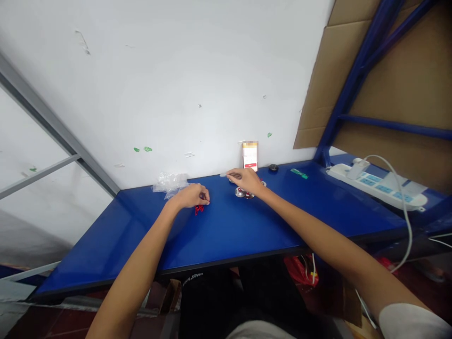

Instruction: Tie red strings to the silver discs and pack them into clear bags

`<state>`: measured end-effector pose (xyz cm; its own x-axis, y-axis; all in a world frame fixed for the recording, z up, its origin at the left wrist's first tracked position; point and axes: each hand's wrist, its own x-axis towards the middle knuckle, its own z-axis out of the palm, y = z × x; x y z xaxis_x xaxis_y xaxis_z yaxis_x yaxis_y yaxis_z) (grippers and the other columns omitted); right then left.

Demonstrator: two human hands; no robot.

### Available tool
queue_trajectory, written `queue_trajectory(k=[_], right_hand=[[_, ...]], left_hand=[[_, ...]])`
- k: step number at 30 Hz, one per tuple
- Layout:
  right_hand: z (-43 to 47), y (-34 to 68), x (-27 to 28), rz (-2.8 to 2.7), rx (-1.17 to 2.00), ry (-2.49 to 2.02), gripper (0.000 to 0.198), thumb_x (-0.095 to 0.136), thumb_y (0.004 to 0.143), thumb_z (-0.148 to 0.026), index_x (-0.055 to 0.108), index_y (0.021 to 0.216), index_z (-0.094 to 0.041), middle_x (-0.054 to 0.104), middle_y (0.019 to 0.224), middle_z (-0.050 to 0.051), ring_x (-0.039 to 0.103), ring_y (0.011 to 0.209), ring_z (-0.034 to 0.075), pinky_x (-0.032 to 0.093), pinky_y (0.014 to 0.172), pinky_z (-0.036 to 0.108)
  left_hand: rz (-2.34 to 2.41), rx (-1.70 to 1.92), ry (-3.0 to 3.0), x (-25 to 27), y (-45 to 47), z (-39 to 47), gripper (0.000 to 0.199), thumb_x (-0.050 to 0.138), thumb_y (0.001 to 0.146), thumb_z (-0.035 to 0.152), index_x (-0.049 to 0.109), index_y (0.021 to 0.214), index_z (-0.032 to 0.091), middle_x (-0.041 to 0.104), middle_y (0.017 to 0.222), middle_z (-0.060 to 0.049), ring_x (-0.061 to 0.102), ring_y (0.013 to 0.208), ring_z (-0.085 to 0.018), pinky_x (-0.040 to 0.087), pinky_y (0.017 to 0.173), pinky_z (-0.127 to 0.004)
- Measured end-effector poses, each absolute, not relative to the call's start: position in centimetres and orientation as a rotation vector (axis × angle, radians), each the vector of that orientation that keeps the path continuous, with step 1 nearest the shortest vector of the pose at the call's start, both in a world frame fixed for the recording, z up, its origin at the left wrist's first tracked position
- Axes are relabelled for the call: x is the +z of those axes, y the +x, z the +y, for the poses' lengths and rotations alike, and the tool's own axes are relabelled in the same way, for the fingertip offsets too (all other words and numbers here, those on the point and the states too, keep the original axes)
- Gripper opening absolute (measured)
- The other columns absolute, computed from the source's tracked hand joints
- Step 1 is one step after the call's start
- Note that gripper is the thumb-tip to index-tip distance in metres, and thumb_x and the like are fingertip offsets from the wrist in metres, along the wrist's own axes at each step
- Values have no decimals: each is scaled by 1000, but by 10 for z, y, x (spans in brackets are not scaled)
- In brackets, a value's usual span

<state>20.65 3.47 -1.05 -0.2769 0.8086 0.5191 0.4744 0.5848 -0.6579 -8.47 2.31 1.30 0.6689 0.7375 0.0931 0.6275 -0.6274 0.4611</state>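
Observation:
My left hand is low over the blue table, its thumb and fingertips pinched on a thin red cord whose loops show below the fingers. My right hand reaches to the back of the table with thumb and index finger drawn together. A pale, thin round disc shows at its fingertips; whether it is gripped or only touched is unclear. Several shiny domed metal discs, like small cymbals, lie just under this hand, with red bits at their centres. The hand partly hides them.
Crumpled clear plastic bags lie left of my left hand. A lit phone leans on the wall behind my right hand. To the right are a small black object, a green piece and a white power strip with a cable.

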Motion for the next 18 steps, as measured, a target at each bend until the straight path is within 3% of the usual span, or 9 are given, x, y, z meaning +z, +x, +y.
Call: queue_trajectory(k=[3,8,11,16,18], right_hand=[[31,197,-14,-1798,746,-907,28,75,93,-44,83,112,-24,83,109,5,80,99,27,65,96,43],[31,185,-23,-1598,1026,-855,27,79,88,-44,82,99,-20,83,105,8,80,94,26,71,80,40],[31,179,-31,-1555,1083,-867,25,82,85,-42,75,94,-19,82,94,7,81,85,24,71,72,37],[28,169,-35,-1450,1182,-842,36,87,80,-40,62,98,-22,80,82,3,81,80,23,71,70,36],[26,167,-34,-1430,1201,-816,36,86,80,-39,61,100,-22,80,81,2,82,80,23,71,71,37]], left_hand=[[1051,432,2492,16,-83,20,7,75,77,32,79,77,27,77,82,-3,69,78,-21,53,72,-28],[1026,753,2168,23,-78,15,20,62,93,37,73,98,20,80,94,-7,71,80,-18,56,71,-28],[1045,994,2062,20,-69,13,27,67,94,44,73,102,18,79,93,-8,72,80,-20,57,67,-29],[1132,1133,2189,9,-51,8,27,73,92,44,78,105,21,82,99,-7,77,91,-25,61,90,-38],[1171,1120,2281,6,-47,6,24,71,94,41,78,108,23,82,100,-6,77,90,-24,60,91,-38]])
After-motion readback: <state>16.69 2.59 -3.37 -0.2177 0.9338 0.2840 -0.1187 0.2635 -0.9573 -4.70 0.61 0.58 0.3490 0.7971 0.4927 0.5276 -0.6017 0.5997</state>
